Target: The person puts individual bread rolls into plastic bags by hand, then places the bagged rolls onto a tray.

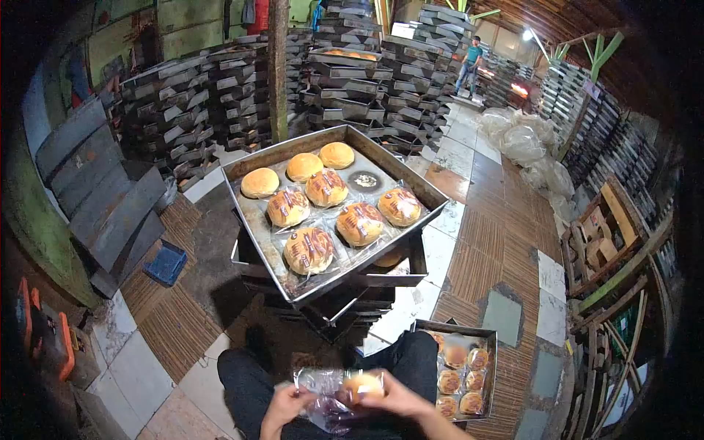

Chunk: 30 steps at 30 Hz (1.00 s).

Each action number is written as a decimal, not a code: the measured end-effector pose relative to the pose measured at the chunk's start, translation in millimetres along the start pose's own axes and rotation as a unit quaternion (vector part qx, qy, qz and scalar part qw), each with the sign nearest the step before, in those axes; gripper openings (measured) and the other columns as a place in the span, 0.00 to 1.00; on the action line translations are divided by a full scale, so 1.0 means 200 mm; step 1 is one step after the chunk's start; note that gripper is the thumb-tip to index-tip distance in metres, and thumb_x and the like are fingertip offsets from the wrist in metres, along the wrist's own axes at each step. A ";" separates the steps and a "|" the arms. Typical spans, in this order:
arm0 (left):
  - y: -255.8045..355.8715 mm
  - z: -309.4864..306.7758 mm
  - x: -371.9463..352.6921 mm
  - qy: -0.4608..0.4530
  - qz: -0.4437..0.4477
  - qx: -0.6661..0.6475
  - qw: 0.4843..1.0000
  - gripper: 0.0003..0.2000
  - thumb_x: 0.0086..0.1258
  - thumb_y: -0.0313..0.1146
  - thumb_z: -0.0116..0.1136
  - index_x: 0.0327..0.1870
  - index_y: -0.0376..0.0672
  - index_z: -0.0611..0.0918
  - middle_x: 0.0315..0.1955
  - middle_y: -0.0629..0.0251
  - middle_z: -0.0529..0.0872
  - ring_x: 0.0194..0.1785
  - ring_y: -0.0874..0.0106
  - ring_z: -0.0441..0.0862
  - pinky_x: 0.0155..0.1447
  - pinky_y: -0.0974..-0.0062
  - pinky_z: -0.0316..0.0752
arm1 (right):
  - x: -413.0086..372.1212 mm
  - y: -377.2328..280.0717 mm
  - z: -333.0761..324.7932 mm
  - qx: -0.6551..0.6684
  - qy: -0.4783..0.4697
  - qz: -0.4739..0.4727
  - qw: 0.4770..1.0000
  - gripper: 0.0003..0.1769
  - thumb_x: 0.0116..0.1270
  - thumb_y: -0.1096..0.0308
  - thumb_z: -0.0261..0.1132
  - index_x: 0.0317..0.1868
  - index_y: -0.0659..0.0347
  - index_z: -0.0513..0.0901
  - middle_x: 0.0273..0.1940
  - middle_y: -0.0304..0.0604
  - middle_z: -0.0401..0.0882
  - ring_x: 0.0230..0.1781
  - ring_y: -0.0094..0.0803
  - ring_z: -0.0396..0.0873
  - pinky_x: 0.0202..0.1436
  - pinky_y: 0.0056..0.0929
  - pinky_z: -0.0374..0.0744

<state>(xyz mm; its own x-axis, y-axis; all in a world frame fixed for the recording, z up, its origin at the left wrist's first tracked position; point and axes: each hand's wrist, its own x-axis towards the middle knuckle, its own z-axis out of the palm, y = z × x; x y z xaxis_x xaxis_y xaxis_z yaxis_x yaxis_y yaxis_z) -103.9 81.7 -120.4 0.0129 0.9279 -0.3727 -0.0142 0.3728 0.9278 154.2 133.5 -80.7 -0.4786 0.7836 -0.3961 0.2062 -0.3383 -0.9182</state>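
A bun (364,385) is held in the right hand (402,402), fingers closed round it, low over the lap. A clear plastic bag (321,402) is pinched in the left hand (284,408), just left of the bun and touching it. Three bare buns (304,167) are seen along the far edge of the big tray (253,227) ahead; a smaller tray (493,367) is set nearer the right hand
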 end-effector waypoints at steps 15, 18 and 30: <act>0.53 0.29 -0.27 0.102 0.193 -0.407 0.887 0.37 0.64 0.50 0.55 0.68 0.51 0.48 0.61 0.54 0.63 0.57 0.59 0.69 0.58 0.55 0.68 | -0.24 -0.12 0.63 0.048 0.022 -0.409 0.911 0.36 0.58 0.54 0.65 0.62 0.61 0.62 0.53 0.52 0.69 0.54 0.38 0.70 0.60 0.30 0.63; 0.12 0.29 -0.32 0.007 0.134 -0.001 0.991 0.43 0.55 0.58 0.59 0.68 0.53 0.51 0.59 0.57 0.67 0.57 0.61 0.69 0.59 0.57 0.67 | -0.22 -0.19 0.56 0.073 -0.049 -0.429 0.899 0.53 0.52 0.51 0.70 0.68 0.61 0.45 0.61 0.58 0.57 0.59 0.46 0.64 0.61 0.34 0.64; 0.11 0.12 -0.29 0.051 -0.033 -0.486 0.872 0.39 0.60 0.69 0.36 0.59 0.41 0.68 0.53 0.52 0.74 0.54 0.57 0.74 0.59 0.58 0.69 | -0.15 -0.25 0.50 -0.505 -0.060 -0.475 0.718 0.24 0.55 0.65 0.57 0.54 0.61 0.70 0.51 0.50 0.69 0.55 0.44 0.67 0.63 0.41 0.64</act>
<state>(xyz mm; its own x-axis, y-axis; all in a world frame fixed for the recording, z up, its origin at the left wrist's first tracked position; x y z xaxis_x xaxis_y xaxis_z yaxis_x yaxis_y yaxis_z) -80.2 35.5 -77.7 -0.0429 0.8809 -0.4714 -0.8582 0.2091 0.4688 72.5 74.4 -23.1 -0.8703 0.3396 0.3568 0.2223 0.9171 -0.3309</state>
